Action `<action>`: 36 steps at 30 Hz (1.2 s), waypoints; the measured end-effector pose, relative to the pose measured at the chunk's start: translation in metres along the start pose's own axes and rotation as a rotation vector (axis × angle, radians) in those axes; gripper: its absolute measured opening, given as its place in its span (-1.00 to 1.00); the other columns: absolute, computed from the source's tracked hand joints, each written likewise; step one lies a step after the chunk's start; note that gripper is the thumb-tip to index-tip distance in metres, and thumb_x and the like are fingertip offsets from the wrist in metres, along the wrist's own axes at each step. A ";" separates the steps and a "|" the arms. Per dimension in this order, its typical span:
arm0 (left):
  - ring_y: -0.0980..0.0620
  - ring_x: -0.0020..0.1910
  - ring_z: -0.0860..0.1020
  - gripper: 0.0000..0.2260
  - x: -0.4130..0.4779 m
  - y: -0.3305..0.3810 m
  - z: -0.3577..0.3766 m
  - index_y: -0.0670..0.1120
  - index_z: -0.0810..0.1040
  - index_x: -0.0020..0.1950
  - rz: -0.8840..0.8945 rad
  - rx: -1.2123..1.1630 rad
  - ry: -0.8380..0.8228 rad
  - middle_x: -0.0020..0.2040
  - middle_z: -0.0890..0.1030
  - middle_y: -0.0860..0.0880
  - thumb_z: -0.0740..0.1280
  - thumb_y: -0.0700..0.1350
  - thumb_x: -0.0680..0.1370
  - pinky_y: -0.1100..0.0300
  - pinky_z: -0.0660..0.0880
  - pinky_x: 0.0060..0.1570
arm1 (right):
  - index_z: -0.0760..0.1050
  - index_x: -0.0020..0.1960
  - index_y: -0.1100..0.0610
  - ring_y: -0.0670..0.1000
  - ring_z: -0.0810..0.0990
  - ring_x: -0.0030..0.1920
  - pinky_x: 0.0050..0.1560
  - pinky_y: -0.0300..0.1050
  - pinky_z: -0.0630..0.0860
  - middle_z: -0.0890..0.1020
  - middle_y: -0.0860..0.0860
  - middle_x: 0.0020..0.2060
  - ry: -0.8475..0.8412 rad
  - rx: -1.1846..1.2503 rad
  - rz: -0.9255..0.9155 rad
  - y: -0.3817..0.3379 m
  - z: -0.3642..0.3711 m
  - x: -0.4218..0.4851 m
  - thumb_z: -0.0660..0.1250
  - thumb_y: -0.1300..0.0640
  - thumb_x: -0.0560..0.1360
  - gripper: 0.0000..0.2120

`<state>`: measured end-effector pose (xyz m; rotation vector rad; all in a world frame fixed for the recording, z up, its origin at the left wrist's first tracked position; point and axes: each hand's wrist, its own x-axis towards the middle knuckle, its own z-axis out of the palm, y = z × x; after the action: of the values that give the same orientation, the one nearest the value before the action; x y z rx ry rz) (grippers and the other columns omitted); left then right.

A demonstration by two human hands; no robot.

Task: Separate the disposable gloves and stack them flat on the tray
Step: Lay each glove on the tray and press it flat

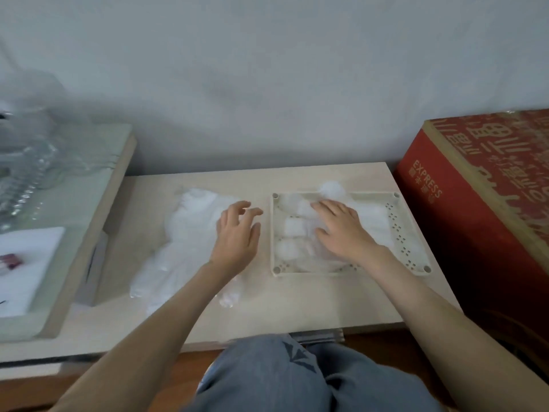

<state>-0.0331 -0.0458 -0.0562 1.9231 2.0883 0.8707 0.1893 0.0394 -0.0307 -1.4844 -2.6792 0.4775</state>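
Right hand [341, 230] flat, pressing gloves [292, 227] in tray [399, 233]; left hand [237, 236] relaxed, empty, above glove pile [190, 224].

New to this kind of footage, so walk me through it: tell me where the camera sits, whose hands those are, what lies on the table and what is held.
No machine here: one camera on a person's head looks down at their bare hands. On the pale wooden table lie a heap of thin translucent plastic gloves and a cream perforated plastic tray with stacked gloves inside. The right hand presses flat on those; the left hand hovers by the heap, fingers loosely curled, holding nothing.
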 end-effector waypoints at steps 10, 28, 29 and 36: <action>-0.03 0.24 0.38 -0.61 -0.058 -0.103 -0.069 0.03 0.51 0.23 -0.133 0.225 -0.267 0.22 0.45 0.04 0.42 0.14 0.46 0.14 0.17 0.11 | 0.29 0.46 0.05 0.05 0.15 0.49 0.42 -0.01 0.13 0.29 -0.01 0.47 -0.231 0.100 -0.072 -0.092 -0.007 0.013 0.17 0.08 0.59 -0.56; 0.09 -0.05 0.47 -0.82 -0.020 -0.021 -0.083 -0.03 0.58 -0.10 0.237 -0.117 0.183 -0.12 0.59 0.10 0.25 0.04 0.53 0.20 0.25 0.01 | 0.51 0.05 0.22 0.08 0.58 -0.25 -0.18 -0.10 0.55 0.56 0.10 -0.25 -0.415 1.272 0.346 -0.131 -0.028 0.022 0.28 -0.40 0.29 -0.29; 0.10 -0.05 0.47 -0.83 -0.018 -0.012 -0.081 -0.03 0.57 -0.09 0.279 -0.139 0.198 -0.11 0.59 0.09 0.26 0.03 0.53 0.19 0.27 0.01 | 0.51 0.11 0.23 0.09 0.55 -0.28 -0.23 -0.09 0.55 0.52 0.10 -0.27 -0.404 1.308 0.364 -0.129 -0.031 0.022 0.33 -0.43 0.25 -0.23; 0.05 -0.07 0.49 -0.98 -0.005 0.028 -0.065 0.06 0.49 -0.04 0.494 -0.230 0.271 -0.09 0.59 0.04 0.30 -0.06 0.55 0.10 0.33 -0.02 | 0.32 0.40 0.23 0.08 0.54 -0.42 -0.37 -0.17 0.50 0.54 0.13 -0.32 -0.363 1.609 0.429 -0.099 -0.046 0.009 0.37 -0.18 0.46 -0.32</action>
<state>-0.0407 -0.0702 0.0106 2.3300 1.5484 1.4696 0.1118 0.0089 0.0406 -1.2372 -1.0474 2.2421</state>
